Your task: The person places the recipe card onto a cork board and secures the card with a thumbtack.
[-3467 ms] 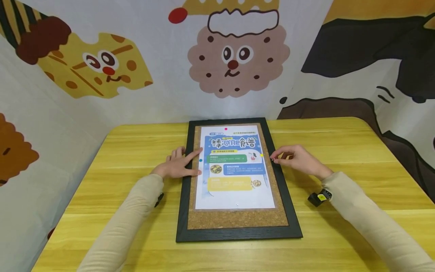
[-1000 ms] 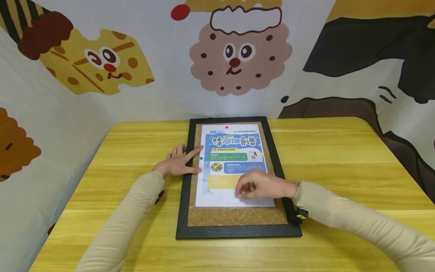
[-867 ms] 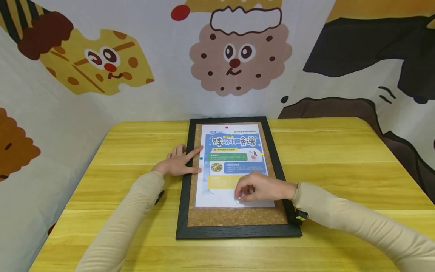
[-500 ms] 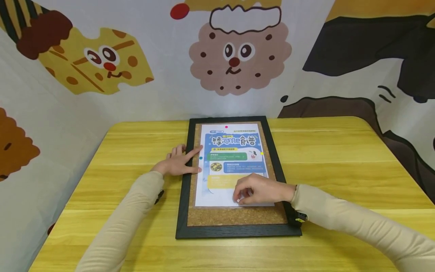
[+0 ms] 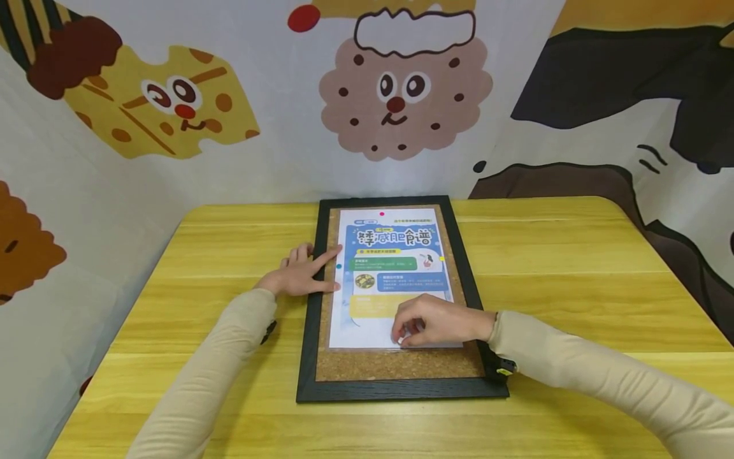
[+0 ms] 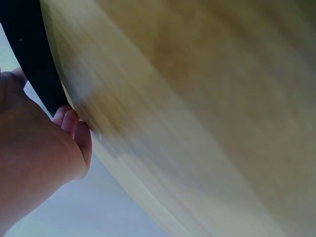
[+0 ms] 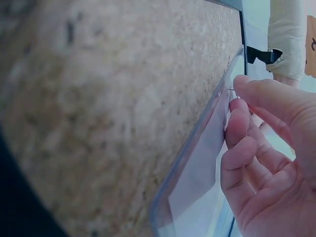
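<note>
A printed poster [image 5: 367, 335] in a clear sleeve lies on a cork board [image 5: 401, 368] with a black frame [image 5: 401, 390]. Spread over the left side of the frame is my left hand [image 5: 295, 278], its thumb and index finger straight and touching the poster's left edge. My right hand [image 5: 438, 320] pinches a small white pushpin [image 5: 400, 340] between thumb and fingers at the middle of the poster's bottom edge. In the right wrist view a thin metal point [image 7: 230, 90] shows by the thumb tip, close to the sleeve's edge; most of the pin's head is hidden by the fingers.
Along the poster's edges sit a pink pin [image 5: 381, 214] at the top, a blue pin [image 5: 339, 266] on the left and a yellow pin [image 5: 441, 259] on the right. The board rests on a wooden table [image 5: 573, 274] against a cartoon-printed backdrop [image 5: 275, 172].
My right hand has moved from beside the right frame edge to the poster's bottom edge, then slightly lower and left with the pushpin. My left hand has stayed in place.
</note>
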`<state>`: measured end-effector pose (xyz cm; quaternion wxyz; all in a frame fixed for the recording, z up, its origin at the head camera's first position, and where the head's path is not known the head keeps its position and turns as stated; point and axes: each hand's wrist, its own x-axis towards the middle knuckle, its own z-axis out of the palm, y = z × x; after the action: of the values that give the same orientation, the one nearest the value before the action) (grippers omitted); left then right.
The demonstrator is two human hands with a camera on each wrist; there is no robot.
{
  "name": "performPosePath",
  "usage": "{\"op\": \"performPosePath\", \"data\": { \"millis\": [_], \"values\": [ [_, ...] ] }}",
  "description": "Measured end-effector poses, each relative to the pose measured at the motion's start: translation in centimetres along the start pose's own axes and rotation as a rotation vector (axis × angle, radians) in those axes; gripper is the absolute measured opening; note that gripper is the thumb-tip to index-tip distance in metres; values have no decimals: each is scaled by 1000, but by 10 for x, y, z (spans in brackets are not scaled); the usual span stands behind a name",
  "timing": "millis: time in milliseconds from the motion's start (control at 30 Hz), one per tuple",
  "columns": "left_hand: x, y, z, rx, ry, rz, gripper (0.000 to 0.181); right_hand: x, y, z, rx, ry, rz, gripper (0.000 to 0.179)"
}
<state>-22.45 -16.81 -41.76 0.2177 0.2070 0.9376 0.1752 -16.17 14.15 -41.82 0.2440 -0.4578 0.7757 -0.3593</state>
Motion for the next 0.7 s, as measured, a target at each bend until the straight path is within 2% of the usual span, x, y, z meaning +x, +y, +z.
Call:
{"op": "performPosePath", "data": {
  "millis": [267, 700],
  "values": [
    [0, 0, -1, 4, -8, -6, 87, 0, 4, -1, 75, 6, 13, 13],
    [2, -5, 2, -5, -1, 8, 90, 1, 4, -2, 77, 2, 21, 13]
  ]
}}
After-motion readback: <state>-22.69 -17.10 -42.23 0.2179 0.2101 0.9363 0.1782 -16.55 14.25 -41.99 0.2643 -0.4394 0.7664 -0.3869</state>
